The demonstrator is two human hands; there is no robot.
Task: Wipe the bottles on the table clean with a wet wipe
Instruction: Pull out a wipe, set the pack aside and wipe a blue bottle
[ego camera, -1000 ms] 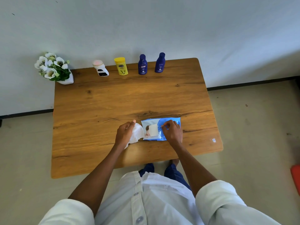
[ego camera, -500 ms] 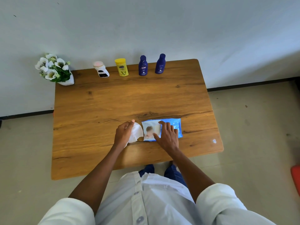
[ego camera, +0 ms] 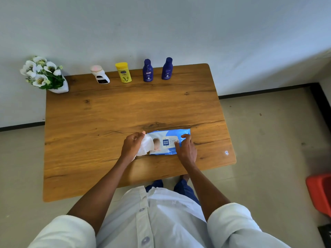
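The left hand (ego camera: 132, 147) grips one white wet wipe (ego camera: 145, 147), its fingers curled round the crumpled sheet, which sits just beside the left end of the pack. The right hand (ego camera: 186, 149) rests on the right end of the single blue wipes pack (ego camera: 166, 142), thumb and fingers bent and touching its top near the label flap (ego camera: 170, 141); whether they pinch the flap or only press on it I cannot tell. The pack lies flat on the near half of the wooden table (ego camera: 107, 122), close to the person's edge.

Four bottles stand in one row along the far edge, well apart from the hands. From left to right: one white bottle with a pink cap (ego camera: 99, 74), leaning in the wide-angle view; one yellow bottle (ego camera: 123, 72); and two dark blue bottles, the left one (ego camera: 147, 70) and the right one (ego camera: 167, 68), near each other. None touches its neighbour.

At the far left corner sits one white pot of white flowers (ego camera: 43, 74), partly over the table's edge as seen from here. One small pale speck (ego camera: 226, 153) lies on the wood near the right corner. On the floor to the right, one red object (ego camera: 320, 192) is cut off by the frame. The stretch of table between the pack and the bottles shows only wood grain.
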